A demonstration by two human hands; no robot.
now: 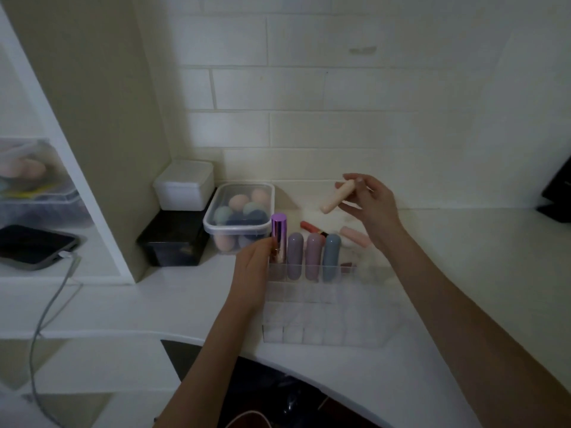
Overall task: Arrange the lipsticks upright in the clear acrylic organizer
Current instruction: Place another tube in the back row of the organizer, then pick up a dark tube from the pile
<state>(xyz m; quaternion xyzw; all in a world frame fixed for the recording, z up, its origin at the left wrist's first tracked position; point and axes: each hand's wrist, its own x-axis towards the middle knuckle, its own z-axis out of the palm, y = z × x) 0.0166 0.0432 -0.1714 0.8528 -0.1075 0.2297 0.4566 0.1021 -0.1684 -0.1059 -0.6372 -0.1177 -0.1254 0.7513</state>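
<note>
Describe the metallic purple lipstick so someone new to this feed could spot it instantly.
Find the clear acrylic organizer on the white counter, in front of the tiled wall. Its back row holds four upright tubes; the metallic purple lipstick is the leftmost, at the left hand. Unlike its matte, round-topped neighbours, it is shiny, flat-topped and tallest.

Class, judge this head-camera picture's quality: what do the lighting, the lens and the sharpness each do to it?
Head view: dim, flat light mutes colours; the wide lens bows the white counter edge; the clear acrylic organizer nearly vanishes against the counter; the cream lipstick tube in the right hand looks soft, slightly blurred; the metallic purple lipstick catches a faint sheen.
</note>
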